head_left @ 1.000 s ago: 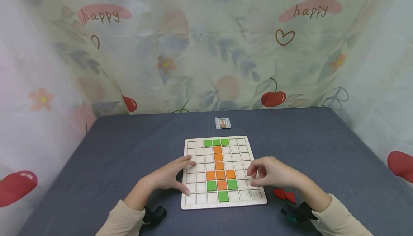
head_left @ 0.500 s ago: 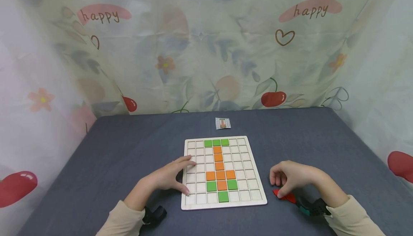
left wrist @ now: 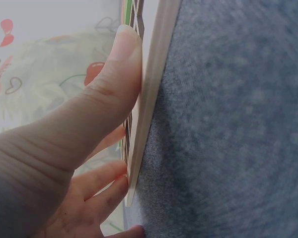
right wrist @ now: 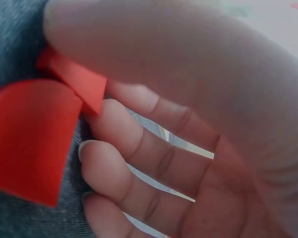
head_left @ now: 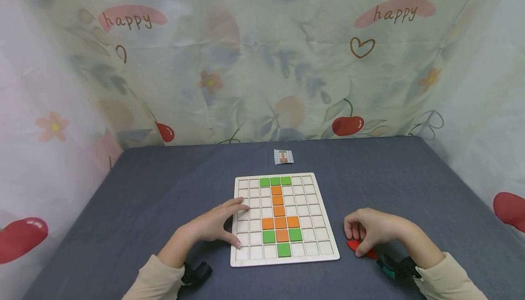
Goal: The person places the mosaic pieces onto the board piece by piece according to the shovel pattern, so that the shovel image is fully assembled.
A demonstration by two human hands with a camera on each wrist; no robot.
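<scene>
My left hand (head_left: 211, 225) rests on the left edge of a white gridded board (head_left: 255, 262), thumb and fingers spread along it. Orange square tiles (head_left: 280, 222) and green square tiles (head_left: 284, 250) sit in the board's cells, several of each. To the right of the board, my right hand (head_left: 375, 227) pinches a small red piece (right wrist: 82, 82) between thumb and fingers, low over the cloth. That piece is tilted in the right wrist view and partly covered by the thumb. A second red piece (right wrist: 32, 139), with one rounded side, lies beside it on the cloth.
A small printed card (head_left: 283, 157) with a grid picture lies behind the board. Dark blue cloth (head_left: 184, 168) covers the table. A patterned curtain (head_left: 254, 63) hangs behind and along both sides.
My right hand has moved from the board's right side, right and toward me, to the red pieces, and has taken hold of one. The left hand and the board have stayed still.
</scene>
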